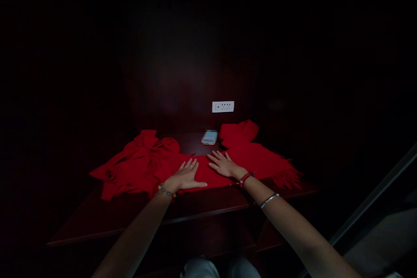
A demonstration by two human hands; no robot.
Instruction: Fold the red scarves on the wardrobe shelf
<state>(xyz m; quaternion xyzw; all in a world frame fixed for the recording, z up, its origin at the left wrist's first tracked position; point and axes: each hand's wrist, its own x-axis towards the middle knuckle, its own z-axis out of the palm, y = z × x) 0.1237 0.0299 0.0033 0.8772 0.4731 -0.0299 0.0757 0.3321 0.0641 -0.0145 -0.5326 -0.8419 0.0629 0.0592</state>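
Observation:
A red scarf with a fringed right end lies across the dark wooden desk. Its left part is bunched in loose folds, and another folded piece of red cloth rests behind its right part. My left hand lies flat on the middle stretch, fingers spread and thumb pointing right. Just right of it, my right hand is also palm down on the cloth with fingers apart. Neither hand grips anything. Whether the bunched cloth and the flat stretch are one piece, I cannot tell.
Behind the scarf, a small light-blue item, blurred out, lies on the desk. A white socket panel is on the dark back wall. The desk's front edge runs below my hands, and my knees show beneath it. The surroundings are very dark.

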